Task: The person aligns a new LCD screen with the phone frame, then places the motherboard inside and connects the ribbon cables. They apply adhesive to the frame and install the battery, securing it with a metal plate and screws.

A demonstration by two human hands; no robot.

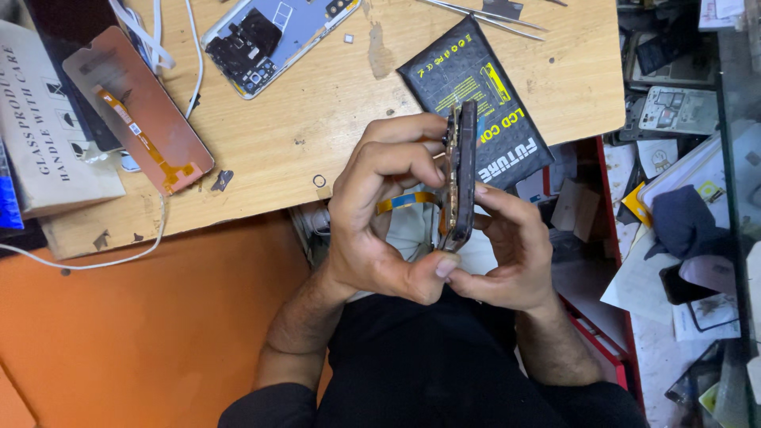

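You are holding an opened phone [460,170] on edge between both hands, out in front of the wooden bench [333,119] and above your lap. Your left hand [380,214] is closing round its inner face, thumb tip pressing at the lower corner and fingers curling over the upper end, while your right hand [507,254] is cupping the back, fingers clamped flat against it (a firm two-sided hold, neither hand open). Turning it edge-on seems meant to expose the seam and let the orange ribbon cable [404,201] hang free into the left palm rather than being pinched. Just beyond the grip a black flat package [499,95] is lying on the bench; further out to the left a phone back shell [273,36] and a loose display panel [135,107] with its own flex are resting face down. Tweezers [483,16] are lying at the far edge. The bench top is scuffed and stained; an orange floor is showing below, cluttered shelves to the right.
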